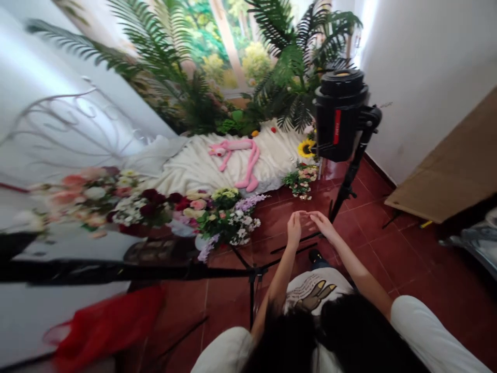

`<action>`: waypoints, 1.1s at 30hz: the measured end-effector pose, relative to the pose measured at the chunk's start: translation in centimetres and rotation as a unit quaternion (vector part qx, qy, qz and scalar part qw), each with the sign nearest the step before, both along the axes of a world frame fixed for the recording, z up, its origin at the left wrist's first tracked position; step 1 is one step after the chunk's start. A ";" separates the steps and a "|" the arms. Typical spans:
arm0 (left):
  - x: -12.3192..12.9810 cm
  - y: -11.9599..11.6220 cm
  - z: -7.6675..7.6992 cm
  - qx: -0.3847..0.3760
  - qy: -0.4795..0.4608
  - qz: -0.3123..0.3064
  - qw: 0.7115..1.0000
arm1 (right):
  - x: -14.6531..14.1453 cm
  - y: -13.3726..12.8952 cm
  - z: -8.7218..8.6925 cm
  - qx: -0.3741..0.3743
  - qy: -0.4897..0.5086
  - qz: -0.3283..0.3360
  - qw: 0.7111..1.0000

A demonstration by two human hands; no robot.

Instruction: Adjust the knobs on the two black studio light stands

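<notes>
My left hand (pixel 294 226) and my right hand (pixel 320 221) are raised in front of my body, fingertips meeting or nearly meeting between them. The fingers of my left hand look pressed together; whether something small is between them is too small to tell. My right hand has its fingers bent toward the left one, and what it may hold cannot be made out. Beyond them a pink plush toy (pixel 252 160) lies on a cream draped cloth (pixel 186 168). A black studio light (pixel 337 119) on a stand rises beyond my right hand.
Flower bunches (pixel 198 207) line the cloth's front edge, with a sunflower (pixel 306 148) at its right. Palm leaves (pixel 287 57) hang behind. A black boom (pixel 97 271) crosses the left side above red netting (pixel 108 321). A brown panel (pixel 446 166) leans at the right over red floor tiles (pixel 373 248).
</notes>
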State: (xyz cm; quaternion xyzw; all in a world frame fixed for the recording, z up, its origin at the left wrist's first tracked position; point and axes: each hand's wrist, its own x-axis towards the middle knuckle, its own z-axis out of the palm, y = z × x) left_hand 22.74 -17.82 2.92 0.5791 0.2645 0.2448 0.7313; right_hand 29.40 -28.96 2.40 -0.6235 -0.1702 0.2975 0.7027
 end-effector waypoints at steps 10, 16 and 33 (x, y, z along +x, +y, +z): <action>-15.9 12.4 -2.2 0.087 -0.003 0.443 0.892 | -6.3 11.0 -0.3 -0.001 0.064 0.241 0.968; -23.0 13.7 -2.1 0.092 0.000 0.568 0.818 | -10.4 14.6 -0.9 -0.019 0.074 0.327 0.942; -21.8 17.9 0.1 0.152 -0.007 0.534 0.832 | -16.1 25.6 4.5 -0.097 -0.106 0.462 0.875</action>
